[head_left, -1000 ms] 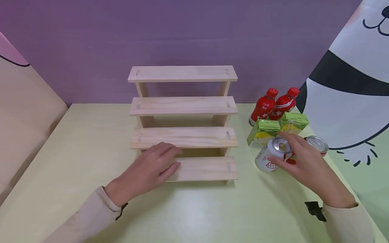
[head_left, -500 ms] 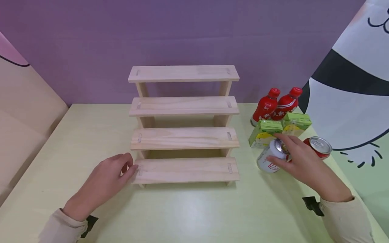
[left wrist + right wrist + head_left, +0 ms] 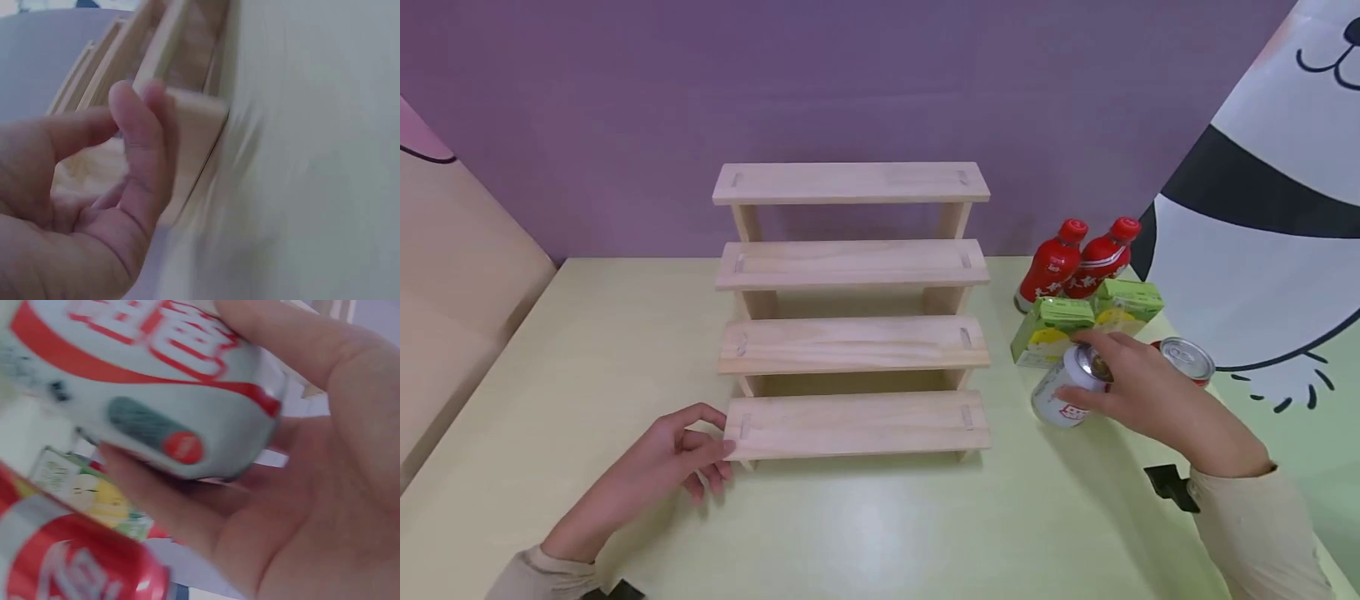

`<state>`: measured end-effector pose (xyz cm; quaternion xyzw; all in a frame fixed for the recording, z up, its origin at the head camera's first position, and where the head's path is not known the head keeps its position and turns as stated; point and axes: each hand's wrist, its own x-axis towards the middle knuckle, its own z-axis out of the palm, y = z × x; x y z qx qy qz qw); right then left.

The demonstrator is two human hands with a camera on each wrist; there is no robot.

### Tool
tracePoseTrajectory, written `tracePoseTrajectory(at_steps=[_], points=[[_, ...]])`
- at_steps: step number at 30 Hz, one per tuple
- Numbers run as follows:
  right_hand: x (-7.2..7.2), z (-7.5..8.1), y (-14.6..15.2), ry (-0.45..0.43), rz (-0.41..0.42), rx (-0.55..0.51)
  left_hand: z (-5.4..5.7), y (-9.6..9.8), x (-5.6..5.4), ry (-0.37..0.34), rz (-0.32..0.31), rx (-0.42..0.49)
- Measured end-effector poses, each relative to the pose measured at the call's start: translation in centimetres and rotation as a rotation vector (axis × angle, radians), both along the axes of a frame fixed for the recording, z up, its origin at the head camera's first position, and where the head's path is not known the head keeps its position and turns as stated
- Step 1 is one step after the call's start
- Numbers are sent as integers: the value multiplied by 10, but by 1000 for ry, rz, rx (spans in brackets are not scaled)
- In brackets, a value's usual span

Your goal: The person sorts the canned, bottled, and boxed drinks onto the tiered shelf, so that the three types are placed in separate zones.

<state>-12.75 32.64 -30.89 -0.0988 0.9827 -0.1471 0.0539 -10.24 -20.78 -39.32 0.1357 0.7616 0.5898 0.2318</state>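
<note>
The right hand (image 3: 1157, 404) curls its fingers round a white drink can (image 3: 1058, 395) near the table's (image 3: 880, 525) right edge; the left hand (image 3: 658, 462), fingers loosely bent, grasps nothing beside a wooden step rack (image 3: 857, 425).

Grips a white can (image 3: 144, 381), upper left, with the right hand (image 3: 306, 487); shows a red can (image 3: 81, 556), lower left, overlapping a carton (image 3: 100, 495).

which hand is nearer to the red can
Right. The right hand holds the white can, close beside the red can; the left hand is much farther off, at the left end of the wooden rack.
</note>
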Motion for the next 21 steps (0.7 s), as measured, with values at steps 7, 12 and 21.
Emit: tracePoseTrajectory(at_steps=[7,12,21], points=[[-13,7,-7,-108,-13,32,-14,-2,-2,-182,34,211],[-14,4,-10,-115,-5,16,-18,-2,3,-222,72,251],[-16,5,-6,-79,34,55,-18,3,1,-204,77,264]])
